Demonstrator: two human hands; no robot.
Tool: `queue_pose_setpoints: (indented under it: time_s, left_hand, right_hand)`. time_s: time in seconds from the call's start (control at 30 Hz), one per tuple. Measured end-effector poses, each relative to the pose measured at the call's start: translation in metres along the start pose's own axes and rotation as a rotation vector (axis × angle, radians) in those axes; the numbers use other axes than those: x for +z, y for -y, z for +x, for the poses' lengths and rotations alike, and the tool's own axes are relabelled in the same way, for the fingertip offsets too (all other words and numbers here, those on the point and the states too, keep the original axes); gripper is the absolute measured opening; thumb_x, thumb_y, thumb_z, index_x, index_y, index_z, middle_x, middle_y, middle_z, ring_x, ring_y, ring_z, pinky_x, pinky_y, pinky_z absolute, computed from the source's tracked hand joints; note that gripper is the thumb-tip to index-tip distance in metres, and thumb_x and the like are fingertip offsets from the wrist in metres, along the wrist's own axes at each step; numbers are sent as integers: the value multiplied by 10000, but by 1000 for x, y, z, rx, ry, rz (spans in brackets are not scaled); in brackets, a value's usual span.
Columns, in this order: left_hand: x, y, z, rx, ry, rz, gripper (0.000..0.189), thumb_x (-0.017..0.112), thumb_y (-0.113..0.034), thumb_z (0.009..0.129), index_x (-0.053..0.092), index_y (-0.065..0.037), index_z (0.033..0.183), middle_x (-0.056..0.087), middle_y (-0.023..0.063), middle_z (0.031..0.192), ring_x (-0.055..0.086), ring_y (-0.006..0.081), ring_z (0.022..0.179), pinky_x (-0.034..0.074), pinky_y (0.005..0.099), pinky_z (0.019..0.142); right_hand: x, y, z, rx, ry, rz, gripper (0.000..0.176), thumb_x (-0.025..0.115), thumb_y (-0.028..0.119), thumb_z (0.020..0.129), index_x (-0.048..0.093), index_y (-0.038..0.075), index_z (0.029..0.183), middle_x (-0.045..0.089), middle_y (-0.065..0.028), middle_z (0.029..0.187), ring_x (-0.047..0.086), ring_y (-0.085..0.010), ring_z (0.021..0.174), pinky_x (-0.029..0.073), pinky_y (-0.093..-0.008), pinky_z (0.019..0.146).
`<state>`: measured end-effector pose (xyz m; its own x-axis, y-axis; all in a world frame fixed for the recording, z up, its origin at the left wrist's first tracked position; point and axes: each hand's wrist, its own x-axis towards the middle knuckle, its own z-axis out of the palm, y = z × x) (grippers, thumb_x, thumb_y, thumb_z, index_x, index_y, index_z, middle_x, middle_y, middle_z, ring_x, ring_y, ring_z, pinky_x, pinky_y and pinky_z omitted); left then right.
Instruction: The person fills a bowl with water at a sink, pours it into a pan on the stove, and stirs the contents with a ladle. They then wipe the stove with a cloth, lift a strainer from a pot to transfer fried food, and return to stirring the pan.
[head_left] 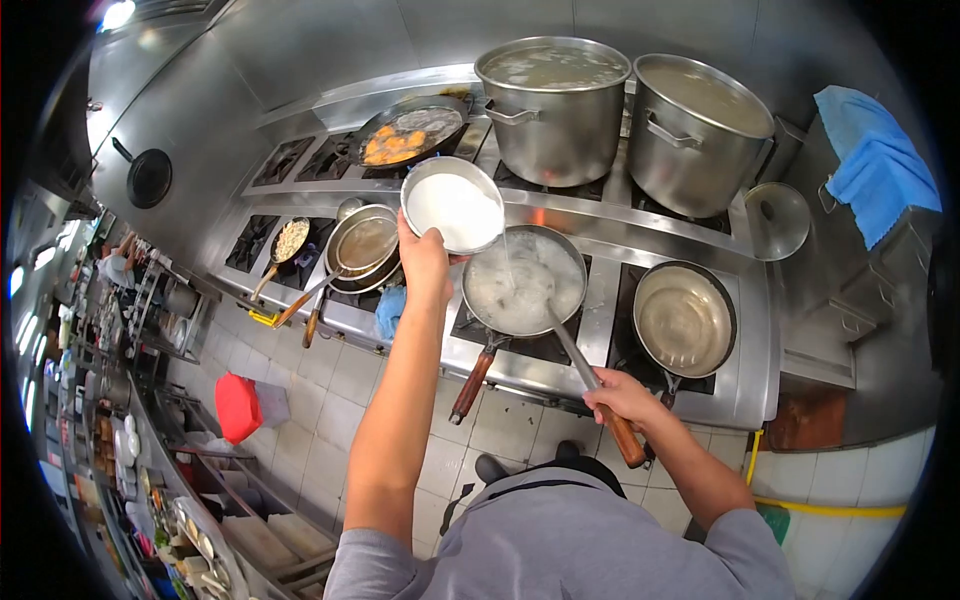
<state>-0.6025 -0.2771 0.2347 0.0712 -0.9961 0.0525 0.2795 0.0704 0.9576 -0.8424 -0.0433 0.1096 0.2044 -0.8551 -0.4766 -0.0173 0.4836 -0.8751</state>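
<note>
Left hand (425,268): closed on the rim of a metal bowl (452,208) of white liquid. The bowl is tilted, and a thin stream falls into the pan (520,332) on the stove (600,330), front middle burner. Right hand (618,395): fist shut around the wooden end of a ladle (575,350), whose head is in that pan. Adjacent: second pan (685,320) to the right; stockpot (553,105) behind.

Blue cloth (880,160), stockpot (700,145), pan of fried food (405,140)
</note>
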Motion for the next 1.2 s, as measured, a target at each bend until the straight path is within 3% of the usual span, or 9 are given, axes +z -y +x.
queue_pose_setpoints:
  time_s: [0.2, 0.4, 0.57, 0.8, 0.83, 0.87, 0.97, 1.1, 1.2]
  left_hand:
    - [3, 3, 0, 9, -15, 16, 719, 376, 44, 803, 242, -129, 1487, 565, 173, 1264, 698, 287, 909, 595, 383, 542]
    - [6, 3, -5, 9, -31, 15, 703, 374, 39, 806, 252, -126, 1478, 569, 175, 1260, 699, 297, 917, 602, 390, 554]
    - [10, -2, -11, 3, -34, 21, 717, 372, 41, 804, 239, -129, 1489, 553, 183, 1281, 691, 312, 955, 610, 419, 590]
    - [12, 0, -17, 1, -46, 26, 731, 373, 45, 796, 246, -149, 1490, 542, 180, 1297, 684, 311, 979, 608, 423, 600]
    - [13, -1, -19, -1, -59, 29, 726, 372, 46, 794, 256, -150, 1484, 546, 179, 1290, 685, 309, 973, 608, 423, 598]
    - [13, -1, -20, -5, -70, 33, 721, 371, 47, 792, 266, -150, 1477, 549, 177, 1283, 686, 307, 968, 607, 423, 596]
    - [12, 3, -22, 12, -45, 17, 706, 372, 47, 791, 284, -144, 1465, 557, 174, 1268, 689, 302, 944, 603, 420, 586]
    - [14, 1, -25, 5, -70, 32, 701, 373, 47, 790, 290, -139, 1460, 561, 172, 1263, 693, 296, 920, 597, 410, 574]
    - [11, 6, -23, 5, -57, 24, 708, 374, 47, 790, 284, -140, 1467, 559, 171, 1269, 694, 293, 909, 590, 399, 564]
  right_hand:
    - [2, 19, -25, 114, 101, 435, 227, 605, 111, 911, 549, 38, 1119, 561, 2, 754, 548, -91, 544, 427, -228, 492]
    - [-6, 15, -31, -68, 154, 269, 333, 588, 85, 917, 528, 12, 1236, 553, -6, 748, 542, -96, 519, 451, -229, 501]
    - [-21, 17, -31, -138, 3, 60, 644, 590, 18, 890, 373, 73, 1494, 542, -13, 742, 543, -96, 517, 477, -257, 500]
    - [-44, 18, -18, -230, -294, -293, 768, 661, 66, 831, 335, 94, 1526, 553, -44, 762, 555, -103, 551, 467, -278, 527]
    - [-50, 18, -13, -220, -320, -377, 780, 659, 97, 800, 355, 118, 1517, 611, -135, 770, 632, -236, 611, 505, -370, 600]
    - [-55, 16, -8, -218, -315, -373, 780, 659, 97, 800, 355, 118, 1517, 611, -135, 770, 632, -236, 611, 505, -370, 600]
    - [-60, 27, -4, -218, -424, -775, 772, 616, 105, 762, 376, 114, 1495, 658, -282, 941, 620, -464, 897, 489, -501, 806]
    - [-67, 8, -3, -208, -428, -950, 757, 614, 112, 770, 373, 86, 1487, 662, -274, 947, 632, -438, 911, 500, -489, 820]
    - [-51, 17, -21, -20, -215, -678, 648, 601, 121, 817, 412, 2, 1425, 658, -236, 862, 671, -334, 650, 544, -444, 674]
